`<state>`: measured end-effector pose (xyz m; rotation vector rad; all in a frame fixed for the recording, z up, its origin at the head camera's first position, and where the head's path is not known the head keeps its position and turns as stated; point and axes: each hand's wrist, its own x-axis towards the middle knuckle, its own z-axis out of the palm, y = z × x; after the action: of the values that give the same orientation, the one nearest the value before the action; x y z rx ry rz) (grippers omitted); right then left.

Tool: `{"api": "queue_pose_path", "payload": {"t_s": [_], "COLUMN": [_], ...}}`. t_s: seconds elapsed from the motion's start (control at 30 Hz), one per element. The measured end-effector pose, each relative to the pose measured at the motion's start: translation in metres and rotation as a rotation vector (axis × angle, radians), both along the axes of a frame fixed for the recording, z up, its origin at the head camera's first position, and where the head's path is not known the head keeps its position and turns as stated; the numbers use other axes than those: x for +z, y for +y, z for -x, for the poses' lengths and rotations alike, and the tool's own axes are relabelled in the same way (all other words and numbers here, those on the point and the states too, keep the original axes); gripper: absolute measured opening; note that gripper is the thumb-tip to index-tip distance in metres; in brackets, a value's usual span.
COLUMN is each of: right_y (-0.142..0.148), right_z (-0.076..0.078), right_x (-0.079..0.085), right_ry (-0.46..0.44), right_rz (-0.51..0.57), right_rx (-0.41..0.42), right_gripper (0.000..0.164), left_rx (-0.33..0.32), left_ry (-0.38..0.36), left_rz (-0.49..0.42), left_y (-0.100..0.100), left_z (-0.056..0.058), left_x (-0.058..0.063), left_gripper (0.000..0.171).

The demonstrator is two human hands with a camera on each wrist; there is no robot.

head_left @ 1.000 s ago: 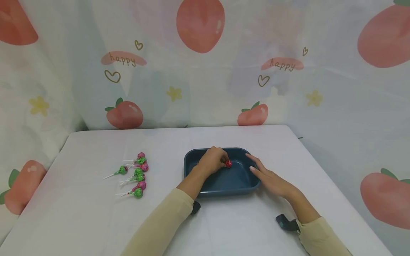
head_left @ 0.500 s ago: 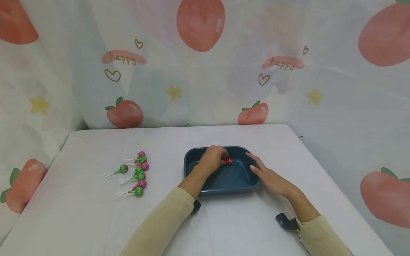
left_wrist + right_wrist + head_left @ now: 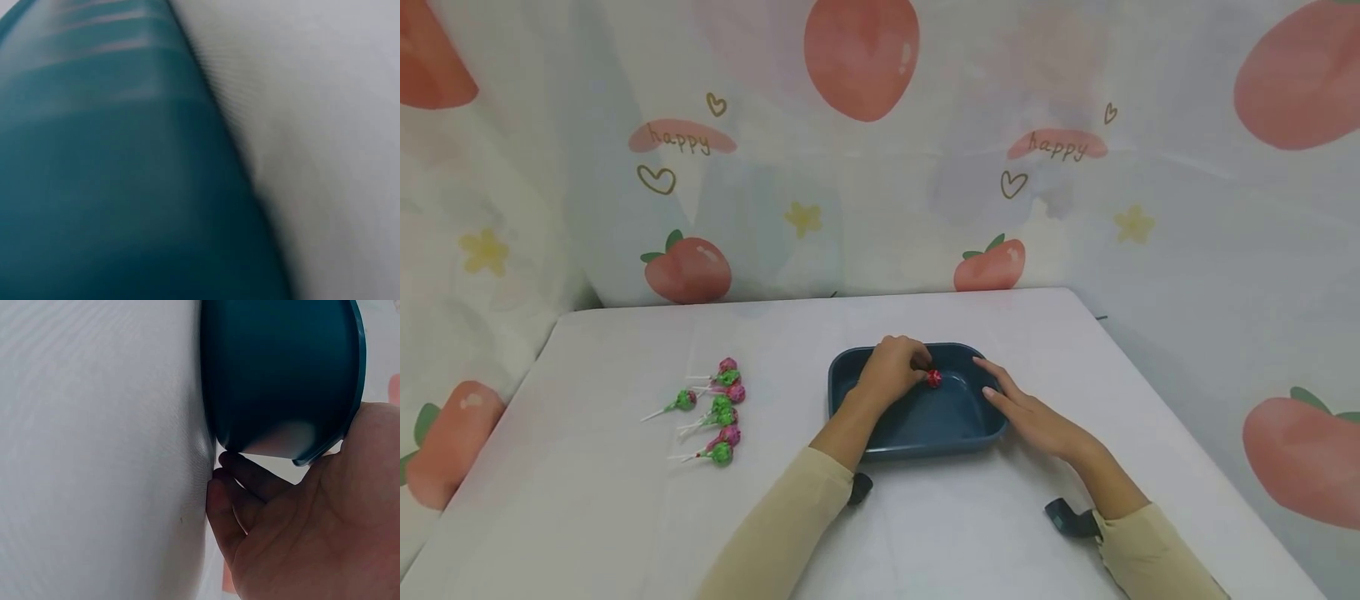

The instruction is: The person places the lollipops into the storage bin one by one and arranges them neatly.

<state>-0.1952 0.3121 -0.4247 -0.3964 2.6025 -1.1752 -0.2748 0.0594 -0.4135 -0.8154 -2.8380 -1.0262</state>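
Note:
A blue rectangular tray [image 3: 940, 417] stands on the white table. Over its far left part, my left hand [image 3: 891, 371] has its fingers curled at a red lollipop [image 3: 934, 378]. The stick is hidden behind the fingers, and I cannot tell whether the candy touches the tray's floor. My right hand [image 3: 1033, 417] rests at the tray's right end, fingertips at the rim. In the right wrist view, several loosely bent fingers of the right hand [image 3: 312, 531] lie beside the tray's outer wall [image 3: 281, 375]. The left wrist view shows only the tray's blurred side [image 3: 112, 175] and the tablecloth.
Several green and pink lollipops [image 3: 721, 454] lie in a loose column on the left of the table [image 3: 587, 500], sticks mostly pointing left. A printed cloth [image 3: 880, 208] with fruit and "happy" hangs behind the table and along the sides.
The red lollipop has turned slightly. My left hand has shifted a little left and away inside the tray, while the lollipop stays nearly in place. My right hand and the tray have not moved.

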Motion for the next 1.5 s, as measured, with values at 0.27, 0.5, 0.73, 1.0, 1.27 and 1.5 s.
{"api": "queue_pose_path", "payload": {"t_s": [0.27, 0.5, 0.73, 1.0, 1.27, 1.5], "right_y": [-0.001, -0.001, -0.002, -0.002, -0.002, 0.000], "right_z": [-0.001, -0.002, 0.002, 0.001, 0.001, 0.000], "right_x": [0.002, -0.002, -0.002, -0.003, -0.004, -0.002], "right_ry": [0.009, 0.014, 0.041, 0.026, 0.028, 0.027], "right_rz": [-0.001, -0.013, -0.017, -0.011, -0.007, -0.009], "right_rx": [-0.003, -0.002, 0.005, -0.005, 0.002, -0.001], "right_gripper": [0.056, 0.055, 0.056, 0.056, 0.056, 0.055], "left_rx": [0.003, 0.024, 0.046, 0.058, -0.012, -0.088], "left_ry": [0.007, 0.134, 0.120, 0.105, 0.020, 0.028], "left_rz": [-0.150, -0.060, 0.048, 0.002, -0.260, -0.305], "left_y": [-0.008, -0.019, -0.039, -0.072, -0.106, -0.126], "left_z": [-0.005, -0.019, -0.026, -0.025, -0.016, -0.014], "left_x": [0.007, 0.019, 0.021, 0.019, 0.004, 0.004], "left_gripper": [0.020, 0.023, 0.025, 0.026, 0.026, 0.029]}}
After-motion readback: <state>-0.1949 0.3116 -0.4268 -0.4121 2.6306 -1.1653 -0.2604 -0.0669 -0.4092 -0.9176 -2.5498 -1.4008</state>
